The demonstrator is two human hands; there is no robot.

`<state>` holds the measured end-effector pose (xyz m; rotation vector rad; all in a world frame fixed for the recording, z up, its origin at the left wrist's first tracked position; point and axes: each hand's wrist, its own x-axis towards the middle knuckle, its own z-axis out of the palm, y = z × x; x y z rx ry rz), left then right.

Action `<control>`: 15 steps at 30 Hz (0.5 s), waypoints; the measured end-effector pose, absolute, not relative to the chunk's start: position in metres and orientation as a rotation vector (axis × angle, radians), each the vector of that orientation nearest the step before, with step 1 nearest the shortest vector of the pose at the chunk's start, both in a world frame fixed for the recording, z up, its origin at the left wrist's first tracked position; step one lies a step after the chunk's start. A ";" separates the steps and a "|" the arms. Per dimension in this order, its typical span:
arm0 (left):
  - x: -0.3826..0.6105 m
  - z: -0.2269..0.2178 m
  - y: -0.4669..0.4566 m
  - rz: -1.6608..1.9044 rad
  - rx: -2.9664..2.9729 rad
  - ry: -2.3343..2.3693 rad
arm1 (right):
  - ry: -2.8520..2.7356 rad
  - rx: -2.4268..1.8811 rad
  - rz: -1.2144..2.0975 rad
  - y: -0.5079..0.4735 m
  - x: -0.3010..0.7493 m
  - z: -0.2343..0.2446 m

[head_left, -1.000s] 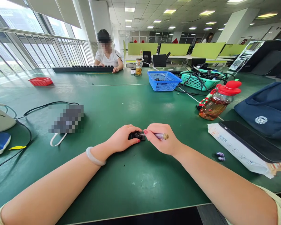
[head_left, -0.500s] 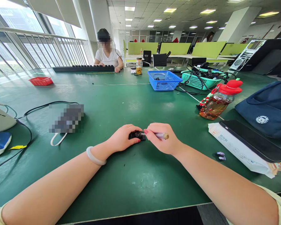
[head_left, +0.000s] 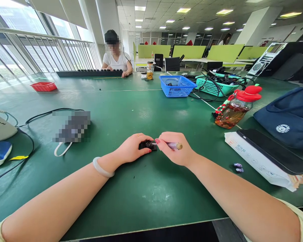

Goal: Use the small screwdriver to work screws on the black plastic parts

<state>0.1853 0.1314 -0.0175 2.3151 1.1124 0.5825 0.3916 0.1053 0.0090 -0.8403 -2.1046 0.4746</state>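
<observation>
My left hand [head_left: 132, 149] is curled over a small black part [head_left: 146, 145] that lies on the green table [head_left: 131, 111], pinning it down. My right hand [head_left: 173, 153] is closed around a thin screwdriver [head_left: 173, 145] with a clear handle and a brass-coloured end cap. Its tip points left into the black part. A pale bangle [head_left: 101, 169] circles my left wrist. Two tiny dark pieces [head_left: 238, 167] lie on the table to the right of my right forearm.
Right: a red-lidded bottle [head_left: 233, 111], a navy bag [head_left: 288, 117], a black tablet on a white packet [head_left: 262, 154]. Behind: blue basket [head_left: 176, 85], teal basket of cables [head_left: 214, 85]. Left: white device [head_left: 0, 126] with a black cable, red tray [head_left: 43, 87]. A person sits at a keyboard [head_left: 89, 73] across the table.
</observation>
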 end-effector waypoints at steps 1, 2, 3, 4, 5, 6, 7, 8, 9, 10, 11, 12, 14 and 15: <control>0.185 -0.017 0.131 0.582 2.314 1.114 | -2.104 -0.840 0.474 0.105 0.392 0.009; 0.185 -0.017 0.131 0.582 2.313 1.116 | -2.105 -0.839 0.473 0.105 0.391 0.009; 0.185 -0.017 0.131 0.582 2.314 1.116 | -2.104 -0.837 0.472 0.105 0.391 0.009; 0.185 -0.017 0.131 0.582 2.315 1.115 | -2.104 -0.836 0.471 0.105 0.391 0.009; 0.185 -0.017 0.131 0.585 2.316 1.113 | -2.104 -0.836 0.469 0.105 0.391 0.008; 0.185 -0.017 0.131 0.587 2.318 1.110 | -2.105 -0.836 0.466 0.105 0.391 0.008; 0.185 -0.017 0.131 0.588 2.320 1.110 | -2.106 -0.836 0.464 0.105 0.391 0.008; 0.185 -0.017 0.131 0.587 2.321 1.111 | -2.109 -0.836 0.461 0.105 0.391 0.008; 0.185 -0.017 0.131 0.586 2.321 1.114 | -2.111 -0.836 0.459 0.105 0.391 0.008; 0.186 -0.017 0.131 0.586 2.322 1.116 | -2.111 -0.834 0.458 0.105 0.391 0.008; 0.186 -0.017 0.131 0.587 2.324 1.116 | -2.110 -0.833 0.458 0.105 0.391 0.008; 0.186 -0.017 0.131 0.589 2.326 1.115 | -2.110 -0.834 0.457 0.105 0.392 0.009; 0.186 -0.017 0.131 0.593 2.332 1.111 | -2.112 -0.838 0.459 0.105 0.392 0.009; 0.185 -0.017 0.132 0.595 2.334 1.110 | -2.113 -0.843 0.461 0.105 0.392 0.009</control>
